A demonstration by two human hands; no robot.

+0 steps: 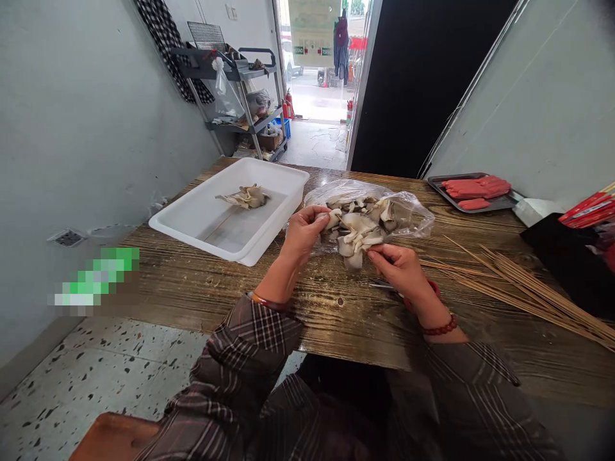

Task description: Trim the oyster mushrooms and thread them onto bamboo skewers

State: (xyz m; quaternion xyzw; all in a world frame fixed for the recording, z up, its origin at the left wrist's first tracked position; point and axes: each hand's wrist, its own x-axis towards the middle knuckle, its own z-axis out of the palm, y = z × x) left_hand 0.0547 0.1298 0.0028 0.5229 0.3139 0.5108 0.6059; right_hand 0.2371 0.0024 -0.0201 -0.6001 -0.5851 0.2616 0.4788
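Note:
Pale grey oyster mushrooms point(355, 234) are held between my two hands, over an open clear plastic bag point(416, 214) with more mushrooms in it. My left hand point(303, 232) pinches a mushroom piece at the bag's left side. On the right, my right hand point(398, 266) grips the lower edge of the mushroom cluster with thumb and fingers. A skewered mushroom bunch point(250, 196) lies inside the white plastic tray point(202, 240) to the left, its thin stick pointing toward me. Part of a metal tool point(382, 284) shows beside my right wrist.
Bamboo skewers point(533, 291) lie spread at the right. Behind them are a black tray point(437, 186) of red packets point(475, 187) and a black holder point(567, 256) with red packaging. A loaded cart point(230, 73) stands beyond the wooden table point(192, 288).

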